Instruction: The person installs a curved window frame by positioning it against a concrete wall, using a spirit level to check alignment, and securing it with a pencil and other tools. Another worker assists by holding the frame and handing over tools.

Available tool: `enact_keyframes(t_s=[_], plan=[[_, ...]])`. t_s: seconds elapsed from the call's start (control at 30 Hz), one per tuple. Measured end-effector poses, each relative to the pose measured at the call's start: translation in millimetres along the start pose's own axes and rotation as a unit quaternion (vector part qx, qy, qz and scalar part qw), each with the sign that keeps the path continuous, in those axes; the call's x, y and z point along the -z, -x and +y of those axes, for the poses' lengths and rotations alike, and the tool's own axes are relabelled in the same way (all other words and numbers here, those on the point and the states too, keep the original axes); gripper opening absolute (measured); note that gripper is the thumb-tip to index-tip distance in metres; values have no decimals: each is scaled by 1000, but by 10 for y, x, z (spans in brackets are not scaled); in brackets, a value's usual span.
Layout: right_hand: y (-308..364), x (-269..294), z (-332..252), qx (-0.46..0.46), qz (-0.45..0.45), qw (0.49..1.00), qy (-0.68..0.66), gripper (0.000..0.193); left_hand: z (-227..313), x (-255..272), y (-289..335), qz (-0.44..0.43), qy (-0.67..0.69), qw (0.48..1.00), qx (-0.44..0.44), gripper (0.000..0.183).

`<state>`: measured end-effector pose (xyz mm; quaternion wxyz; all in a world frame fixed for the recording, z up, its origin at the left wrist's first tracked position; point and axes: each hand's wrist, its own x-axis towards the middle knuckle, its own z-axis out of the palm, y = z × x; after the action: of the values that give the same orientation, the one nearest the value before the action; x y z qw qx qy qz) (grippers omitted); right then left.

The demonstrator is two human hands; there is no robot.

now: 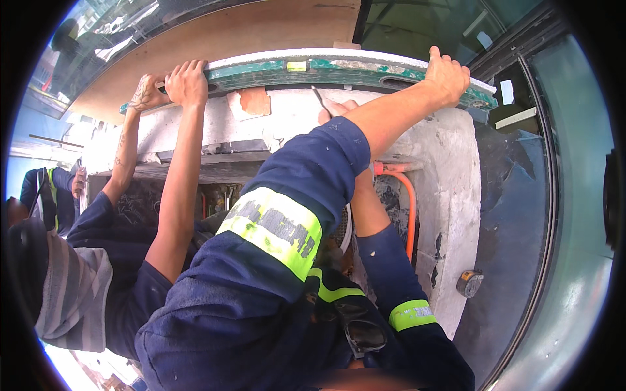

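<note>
My left arm crosses over my right arm, and my left hand (448, 79) is wrapped over the right part of a long green spirit level (257, 77). The level stands along a white, rough masonry ledge (287, 111). Below its middle, my right hand (339, 111) grips a thin pencil (317, 98), its tip pointing up toward the level's lower edge. My left upper arm hides part of that hand and forearm. A co-worker's two hands (187, 83) hold the level's left end. A small orange-brown tile piece (253, 102) lies on the ledge beneath the level.
An orange conduit (411, 208) bends down inside the cavity below the ledge. A tape measure (469, 283) sits beside the right masonry side. Glass panes in a dark frame (551, 195) stand at right. The co-worker leans in at left, with another person (55, 189) beyond.
</note>
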<state>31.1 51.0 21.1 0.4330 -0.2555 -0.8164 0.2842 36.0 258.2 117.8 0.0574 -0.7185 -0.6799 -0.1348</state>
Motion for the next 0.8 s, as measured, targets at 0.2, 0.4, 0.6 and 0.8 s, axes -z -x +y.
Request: enact_keyframes(t_s=[0.2, 0.4, 0.6, 0.8], plan=[[-384, -399, -299, -82, -165, 980, 75, 25, 9, -18, -22, 10, 16, 1000, 9, 53], [-482, -484, -313, -67, -140, 983, 95, 20, 18, -24, -24, 14, 20, 1000, 11, 53], [-516, -694, -306, -39, -125, 989, 63, 17, 20, 0, -9, 16, 14, 1000, 14, 52], [-484, -734, -282, -53, -115, 990, 61, 15, 18, 14, 4, 6, 4, 1000, 8, 46]])
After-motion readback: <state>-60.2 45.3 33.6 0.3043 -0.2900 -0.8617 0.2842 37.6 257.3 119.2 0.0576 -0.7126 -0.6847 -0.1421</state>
